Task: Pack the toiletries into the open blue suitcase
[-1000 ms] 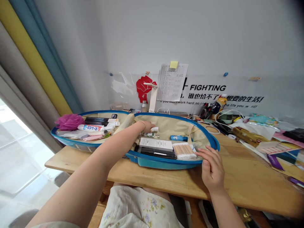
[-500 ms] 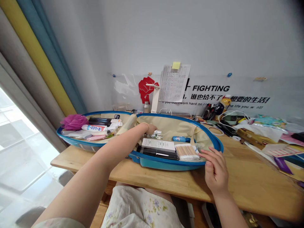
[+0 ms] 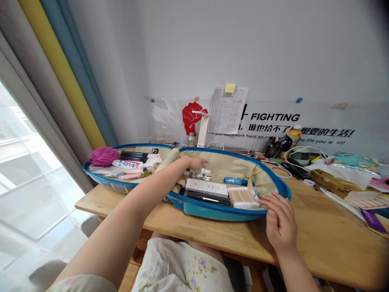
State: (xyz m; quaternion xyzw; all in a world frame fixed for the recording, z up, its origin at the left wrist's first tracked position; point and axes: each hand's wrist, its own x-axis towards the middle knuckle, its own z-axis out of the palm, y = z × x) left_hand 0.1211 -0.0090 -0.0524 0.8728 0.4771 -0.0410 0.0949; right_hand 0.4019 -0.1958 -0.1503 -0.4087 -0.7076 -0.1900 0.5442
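An open blue suitcase (image 3: 219, 210) with a beige lining lies on the desk. My left hand (image 3: 199, 163) reaches into its right half, fingers stretched out and empty, just above small clear bottles (image 3: 202, 175). At the right end, my right hand (image 3: 281, 223) rests its spread fingers on the rim, close to a pack of cotton swabs (image 3: 243, 197). Beside the swabs lie a white printed box (image 3: 206, 187), a black case (image 3: 206, 198) and a blue bottle (image 3: 233, 181).
The suitcase's left half holds a pink bath puff (image 3: 104, 156), a toothpaste tube (image 3: 126, 164) and black pens or sticks. A white lamp (image 3: 203, 132) stands behind. Right of the suitcase, the wooden desk (image 3: 328, 243) bears a tape roll (image 3: 281, 172), cables and packets.
My left hand has come up off the clear bottles, its fingers now extended above them. My right hand stays at the rim. The whole view has shifted slightly.
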